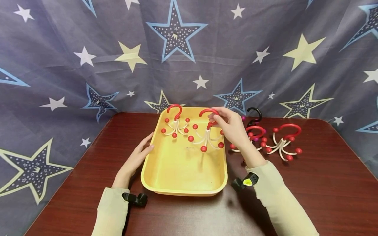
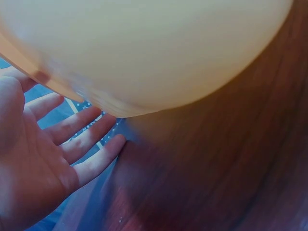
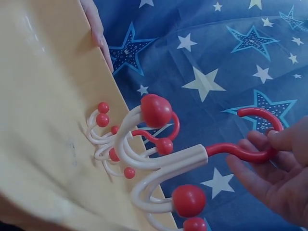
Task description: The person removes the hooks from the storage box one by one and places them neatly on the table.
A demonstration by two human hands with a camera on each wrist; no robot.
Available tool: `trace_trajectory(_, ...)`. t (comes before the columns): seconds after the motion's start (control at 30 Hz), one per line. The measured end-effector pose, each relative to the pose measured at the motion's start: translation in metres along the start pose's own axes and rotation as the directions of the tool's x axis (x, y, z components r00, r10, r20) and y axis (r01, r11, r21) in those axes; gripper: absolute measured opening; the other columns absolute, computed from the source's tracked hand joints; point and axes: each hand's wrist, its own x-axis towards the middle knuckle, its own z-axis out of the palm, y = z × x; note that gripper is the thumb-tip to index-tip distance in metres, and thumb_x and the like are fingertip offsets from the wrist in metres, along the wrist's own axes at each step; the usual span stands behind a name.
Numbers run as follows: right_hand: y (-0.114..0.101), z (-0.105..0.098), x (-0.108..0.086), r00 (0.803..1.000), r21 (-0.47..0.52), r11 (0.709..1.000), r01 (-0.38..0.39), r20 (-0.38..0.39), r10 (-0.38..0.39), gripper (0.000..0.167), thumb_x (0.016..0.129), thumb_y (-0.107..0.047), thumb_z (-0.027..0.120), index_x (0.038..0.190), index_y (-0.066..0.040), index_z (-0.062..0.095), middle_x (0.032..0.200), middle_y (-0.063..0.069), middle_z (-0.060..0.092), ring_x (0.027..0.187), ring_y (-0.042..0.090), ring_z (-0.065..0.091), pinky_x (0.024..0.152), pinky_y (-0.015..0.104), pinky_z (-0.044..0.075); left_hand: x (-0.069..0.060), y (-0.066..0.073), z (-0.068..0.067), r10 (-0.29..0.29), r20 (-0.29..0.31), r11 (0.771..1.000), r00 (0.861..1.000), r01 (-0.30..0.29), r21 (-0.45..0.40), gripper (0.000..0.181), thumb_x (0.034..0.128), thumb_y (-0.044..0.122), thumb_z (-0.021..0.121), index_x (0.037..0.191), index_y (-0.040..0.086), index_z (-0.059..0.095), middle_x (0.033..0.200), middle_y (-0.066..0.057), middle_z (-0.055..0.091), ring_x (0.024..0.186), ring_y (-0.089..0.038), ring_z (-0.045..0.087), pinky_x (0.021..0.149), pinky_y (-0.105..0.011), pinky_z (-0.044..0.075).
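My right hand (image 1: 233, 127) pinches the red hook of a multi-arm hanger (image 1: 208, 134) with white arms and red ball tips. The hanger is upright above a yellow tray (image 1: 183, 172); the right wrist view shows its white stem (image 3: 180, 161) close up. Inside the tray, near the far left corner, stands a second red-and-white hanger (image 1: 176, 126). My left hand (image 1: 137, 159) is at the tray's left side, thumb at the rim. In the left wrist view its fingers (image 2: 79, 132) are spread and nearly straight beside the outer wall.
Right of the tray, partly behind my right hand, lies a red-and-white hanger (image 1: 256, 131). Another red-and-white hanger (image 1: 282, 143) lies farther right. Behind them is a black-hooked hanger (image 1: 256, 114) with pink balls. A star-patterned curtain (image 1: 112, 75) hangs behind the dark wooden table (image 1: 325, 183).
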Motion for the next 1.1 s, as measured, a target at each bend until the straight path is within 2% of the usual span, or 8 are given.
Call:
trace_trajectory(0.23, -0.005, -0.011, -0.014, 1.000, 0.051, 0.999, 0.004, -0.012, -0.003, 0.027, 0.091, -0.009, 0.054, 0.117, -0.002, 0.058, 0.100, 0.020, 0.064, 0.088, 0.021, 0.063, 0.074, 0.027, 0.052, 0.001, 0.000, 0.000, -0.002, -0.001, 1.000, 1.000, 0.002, 0.006, 0.056, 0.0955, 0.033, 0.045, 0.146, 0.026, 0.021, 0.130, -0.019, 0.039, 0.103, -0.023, 0.052, 0.078, -0.028, 0.048)
trace_trajectory(0.43, -0.007, -0.021, -0.025, 0.999, 0.075, 0.997, 0.031, -0.011, -0.030, 0.028, 0.090, -0.007, 0.054, 0.117, 0.000, 0.057, 0.099, 0.022, 0.063, 0.089, 0.029, 0.063, 0.073, 0.029, 0.052, 0.001, 0.000, 0.000, -0.010, -0.005, 1.000, 1.000, 0.010, 0.011, 0.056, 0.0954, 0.034, 0.045, 0.145, 0.026, 0.021, 0.129, -0.019, 0.039, 0.103, -0.022, 0.052, 0.078, -0.029, 0.048)
trace_trajectory(0.53, -0.006, -0.027, -0.031, 1.000, 0.055, 0.998, 0.022, -0.013, -0.021, 0.028, 0.092, -0.010, 0.053, 0.118, -0.003, 0.057, 0.100, 0.016, 0.064, 0.090, 0.028, 0.063, 0.072, 0.027, 0.053, 0.001, 0.000, 0.000, -0.010, -0.004, 1.000, 1.000, 0.010, 0.012, 0.056, 0.0953, 0.034, 0.045, 0.145, 0.027, 0.021, 0.129, -0.018, 0.039, 0.103, -0.022, 0.051, 0.079, -0.029, 0.048)
trace_trajectory(0.73, -0.007, -0.039, -0.042, 1.000, -0.015, 1.000, -0.007, -0.028, 0.006, 0.027, 0.093, -0.015, 0.052, 0.118, -0.009, 0.058, 0.097, 0.011, 0.067, 0.088, 0.020, 0.065, 0.059, 0.024, 0.050, 0.002, -0.001, 0.000, 0.001, 0.000, 1.000, 1.000, -0.001, 0.009, 0.056, 0.0954, 0.034, 0.045, 0.146, 0.026, 0.021, 0.129, -0.019, 0.039, 0.103, -0.022, 0.052, 0.079, -0.028, 0.048)
trace_trajectory(0.83, -0.008, -0.044, -0.048, 1.000, -0.006, 1.000, -0.011, -0.027, 0.011, 0.028, 0.093, -0.015, 0.051, 0.119, -0.007, 0.057, 0.096, 0.011, 0.067, 0.087, 0.020, 0.065, 0.062, 0.022, 0.051, 0.002, -0.001, 0.000, 0.001, 0.002, 1.000, 1.000, -0.001, 0.004, 0.056, 0.0955, 0.033, 0.045, 0.146, 0.026, 0.021, 0.129, -0.019, 0.039, 0.102, -0.021, 0.052, 0.078, -0.028, 0.048)
trace_trajectory(1.0, -0.009, -0.053, -0.058, 1.000, -0.011, 1.000, 0.010, -0.012, -0.010, 0.029, 0.093, -0.014, 0.051, 0.120, -0.005, 0.056, 0.094, -0.005, 0.068, 0.087, 0.014, 0.066, 0.062, 0.019, 0.049, 0.001, -0.001, 0.000, -0.002, -0.001, 1.000, 1.000, 0.002, 0.005, 0.055, 0.0959, 0.032, 0.044, 0.146, 0.026, 0.021, 0.129, -0.019, 0.039, 0.104, -0.023, 0.052, 0.079, -0.028, 0.048)
trace_trajectory(1.1, -0.011, -0.058, -0.064, 1.000, -0.025, 0.999, 0.025, -0.016, -0.025, 0.028, 0.093, -0.012, 0.051, 0.119, -0.005, 0.057, 0.093, -0.007, 0.069, 0.089, 0.011, 0.065, 0.063, 0.019, 0.049, 0.001, -0.001, 0.000, -0.005, -0.002, 1.000, 1.000, 0.005, 0.005, 0.055, 0.0962, 0.031, 0.044, 0.146, 0.026, 0.021, 0.130, -0.019, 0.039, 0.106, -0.026, 0.051, 0.078, -0.028, 0.048)
